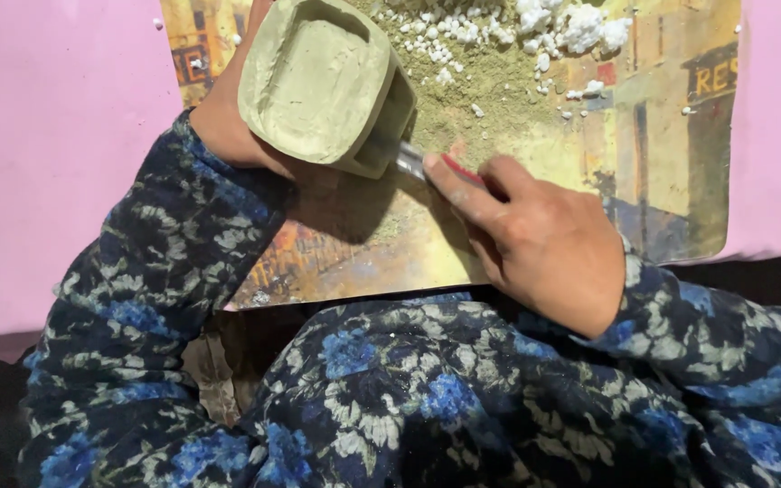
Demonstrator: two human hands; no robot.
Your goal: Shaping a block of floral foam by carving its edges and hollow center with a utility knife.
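A red-handled knife is clamped in the right hand, the forefinger laid along its back and the metal blade pressed into a side opening of a greenish-grey carved block. The block is gripped from beneath by the left hand, whose fingers are closed round its far side and mostly hidden; it is held tilted above a printed mat showing a painted street scene. One shallow rectangular recess is already hollowed into the upper face of the block, and a second cavity is opened in the side, so the carving is judged well advanced, with the side cavity under work and the faces left rough. Greenish dust and a scatter of white crumbs lie on the mat just beyond the block. Counted: one block, one knife, one mat, two hands in dark floral sleeves, over a pink surface
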